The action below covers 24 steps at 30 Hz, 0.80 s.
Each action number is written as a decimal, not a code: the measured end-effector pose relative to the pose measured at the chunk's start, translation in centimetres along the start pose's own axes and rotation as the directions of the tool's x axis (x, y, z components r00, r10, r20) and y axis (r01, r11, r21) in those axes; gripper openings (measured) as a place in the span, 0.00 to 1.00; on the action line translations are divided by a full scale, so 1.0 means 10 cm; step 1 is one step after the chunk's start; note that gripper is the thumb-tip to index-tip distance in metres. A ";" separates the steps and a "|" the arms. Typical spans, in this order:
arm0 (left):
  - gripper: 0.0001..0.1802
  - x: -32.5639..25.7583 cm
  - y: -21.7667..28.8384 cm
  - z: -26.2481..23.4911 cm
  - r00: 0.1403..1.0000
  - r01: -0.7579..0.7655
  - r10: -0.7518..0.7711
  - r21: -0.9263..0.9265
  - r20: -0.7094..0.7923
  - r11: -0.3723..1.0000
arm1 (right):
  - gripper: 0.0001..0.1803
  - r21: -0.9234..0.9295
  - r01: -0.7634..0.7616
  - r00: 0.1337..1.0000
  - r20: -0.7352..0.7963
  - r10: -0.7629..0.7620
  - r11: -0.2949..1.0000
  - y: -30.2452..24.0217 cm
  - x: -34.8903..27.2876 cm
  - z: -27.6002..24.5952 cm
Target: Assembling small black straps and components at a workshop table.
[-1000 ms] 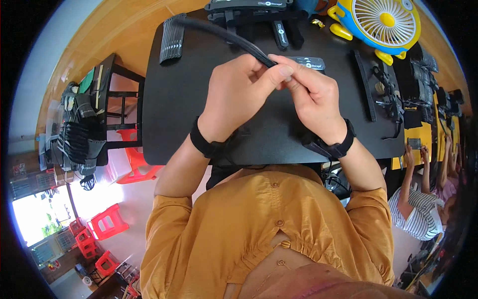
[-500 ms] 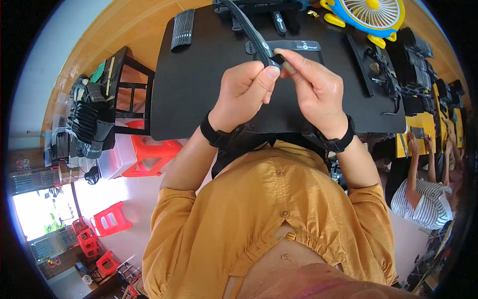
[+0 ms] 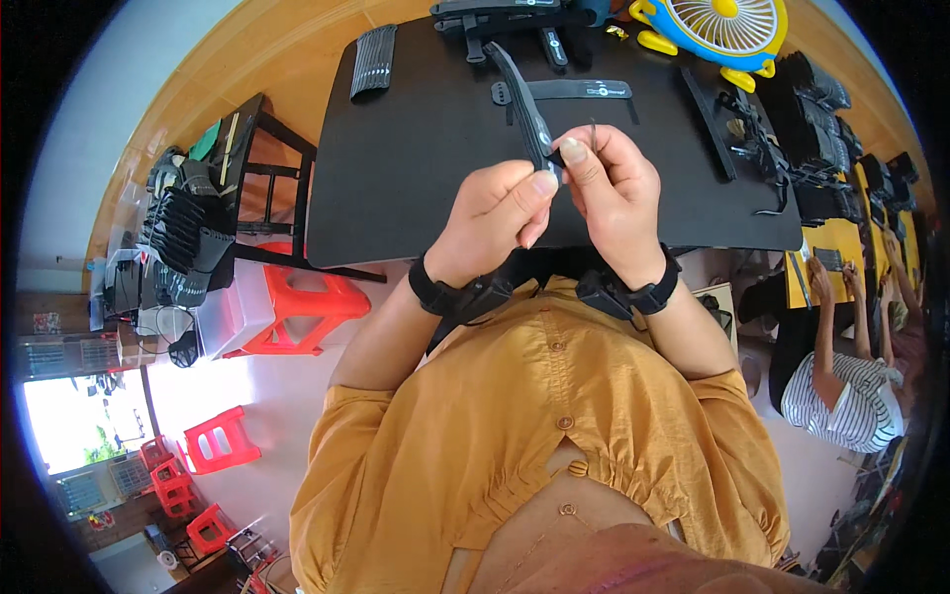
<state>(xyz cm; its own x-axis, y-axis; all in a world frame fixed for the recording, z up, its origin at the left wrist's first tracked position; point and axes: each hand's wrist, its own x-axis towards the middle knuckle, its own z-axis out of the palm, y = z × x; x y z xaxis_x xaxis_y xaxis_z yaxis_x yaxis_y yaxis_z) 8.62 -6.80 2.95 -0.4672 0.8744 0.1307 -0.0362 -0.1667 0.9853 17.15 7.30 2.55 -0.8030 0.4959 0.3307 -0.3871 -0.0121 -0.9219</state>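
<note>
My left hand [image 3: 492,218] and my right hand [image 3: 615,193] meet above the near edge of a black table mat [image 3: 416,168]. Both pinch the near end of a long black strap [image 3: 522,94] that runs away from me toward the far side of the mat. My left thumb and forefinger press the strap's end, and my right fingers close on it from the right. A thin dark piece sticks up beside my right forefinger. Each wrist wears a black band.
A second black strap [image 3: 574,90] lies flat on the mat beyond my hands. A yellow and blue fan [image 3: 714,28] stands at the far right. Black parts are stacked right [image 3: 811,119] and far left [image 3: 373,61]. An orange stool [image 3: 297,312] is left; a seated person [image 3: 841,381] is right.
My hands have drawn closer to my body with the strap's end, and the strap now points more straight away from me instead of slanting to the left.
</note>
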 end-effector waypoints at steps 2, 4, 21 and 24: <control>0.22 -0.07 -0.04 0.04 0.999 0.010 -0.010 0.013 -0.030 1.000 | 0.07 -0.212 0.039 0.994 -0.091 -0.059 0.976 -0.02 0.05 -0.03; 0.21 -0.15 -0.03 0.09 0.998 -0.060 0.047 0.336 0.045 0.940 | 0.07 -0.118 0.096 0.975 -0.188 -0.117 0.988 -0.05 0.28 -0.22; 0.29 -0.46 1.03 0.47 0.616 -0.620 0.718 -0.364 0.323 0.695 | 0.14 0.123 0.008 0.971 -0.240 0.022 0.992 -0.25 0.20 -0.72; 0.28 -0.54 1.12 0.52 0.560 -0.388 0.645 -0.524 0.519 0.758 | 0.14 0.132 -0.003 0.965 -0.259 0.037 0.991 -0.18 0.19 -0.75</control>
<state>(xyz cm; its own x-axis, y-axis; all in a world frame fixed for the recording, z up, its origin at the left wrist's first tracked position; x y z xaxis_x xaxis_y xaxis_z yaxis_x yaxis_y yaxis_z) 15.33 -11.06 13.86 0.1737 0.6191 0.7659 -0.3093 -0.7040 0.6392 19.70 14.73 3.29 -0.6722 0.7029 0.2324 -0.4412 -0.1282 -0.8882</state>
